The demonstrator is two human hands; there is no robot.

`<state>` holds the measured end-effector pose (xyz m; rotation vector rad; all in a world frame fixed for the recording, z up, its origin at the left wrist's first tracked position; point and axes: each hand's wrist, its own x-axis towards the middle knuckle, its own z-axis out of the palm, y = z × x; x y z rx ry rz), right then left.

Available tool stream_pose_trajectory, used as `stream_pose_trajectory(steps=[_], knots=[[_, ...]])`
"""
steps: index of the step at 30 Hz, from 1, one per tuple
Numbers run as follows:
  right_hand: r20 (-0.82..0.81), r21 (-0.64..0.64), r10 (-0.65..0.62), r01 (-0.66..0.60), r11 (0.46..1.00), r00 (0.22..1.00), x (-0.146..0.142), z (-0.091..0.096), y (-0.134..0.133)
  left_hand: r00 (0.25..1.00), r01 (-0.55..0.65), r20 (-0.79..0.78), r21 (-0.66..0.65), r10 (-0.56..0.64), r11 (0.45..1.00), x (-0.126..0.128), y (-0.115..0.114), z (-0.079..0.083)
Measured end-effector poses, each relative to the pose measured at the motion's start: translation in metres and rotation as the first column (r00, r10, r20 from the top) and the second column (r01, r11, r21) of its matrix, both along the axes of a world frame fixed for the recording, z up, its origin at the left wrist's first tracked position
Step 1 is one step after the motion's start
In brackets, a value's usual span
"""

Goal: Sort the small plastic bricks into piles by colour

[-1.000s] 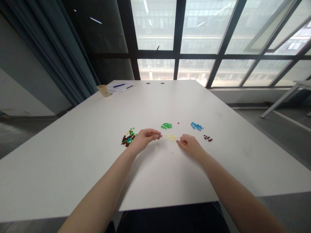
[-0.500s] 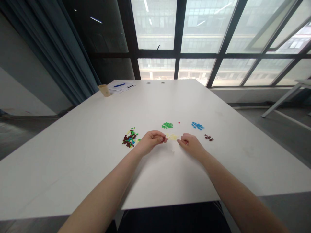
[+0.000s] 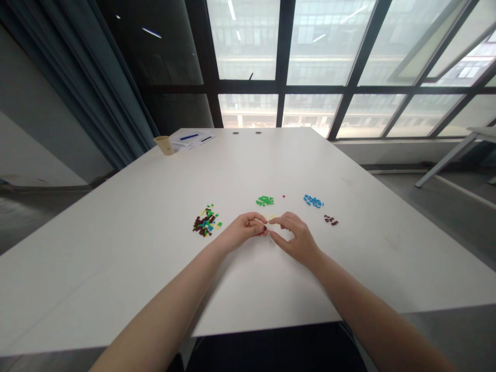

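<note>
White table, centre of frame: you had your left hand and right hand curled, fingertips just apart, over pale yellow plastic bricks. Cannot tell if either pinched one. Green plastic bricks lay just beyond; mixed-colour brick pile sat left.

**Bright daylight from the windows, with soft light across your surface.**

The window panes fill the top of your view and wash out toward white, while the curtain at upper left stays dim. Ceiling-light reflections show as thin streaks in the dark upper-left glass. The white surface has a gentle sheen, with only faint shadows under your left hand and right hand. Wide-angle distortion bends straight lines near the frame's edges, and fine detail looks slightly soft.
</note>
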<state>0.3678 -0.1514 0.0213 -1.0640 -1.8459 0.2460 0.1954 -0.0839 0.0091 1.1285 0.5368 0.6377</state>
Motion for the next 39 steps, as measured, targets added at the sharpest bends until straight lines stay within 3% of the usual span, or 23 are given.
stream_pose_trajectory(steps=[14,17,19,21,24,27,29,33,39], knots=[[0.083,-0.038,0.026,-0.023,0.999,0.996,-0.002,-0.001,0.002,0.98,0.065,-0.194,0.166,-0.032,0.984,0.001,-0.002,0.004],[0.111,-0.049,-0.023,0.028,0.998,0.994,0.021,0.002,0.01,0.968,0.049,-0.25,0.201,0.002,0.978,0.002,-0.004,0.009],[0.125,-0.075,-0.133,0.143,0.987,0.983,0.052,0.004,0.014,0.954,0.035,-0.297,0.209,0.03,0.977,0.001,-0.005,0.012],[0.157,-0.129,-0.288,0.309,0.942,0.945,0.089,0.004,0.017,0.942,0.029,-0.333,0.208,0.043,0.978,0.001,-0.006,0.015],[0.31,-0.257,-0.454,0.534,0.806,0.835,0.14,-0.002,0.017,0.928,0.035,-0.37,0.209,0.046,0.977,0.001,-0.007,0.015],[0.45,-0.454,-0.448,0.63,0.63,0.772,0.165,-0.012,0.014,0.918,0.044,-0.395,0.206,0.042,0.978,0.001,-0.007,0.015],[0.475,-0.528,-0.416,0.629,0.57,0.775,0.168,-0.018,0.013,0.917,0.047,-0.396,0.207,0.04,0.977,0.001,-0.007,0.015],[0.438,-0.582,-0.394,0.589,0.56,0.808,0.164,-0.023,0.013,0.918,0.025,-0.392,0.209,0.06,0.978,-0.001,-0.005,0.016],[0.335,-0.576,-0.428,0.542,0.612,0.839,0.163,-0.013,0.01,0.907,0.008,-0.412,0.214,0.083,0.977,-0.003,-0.004,0.017]])
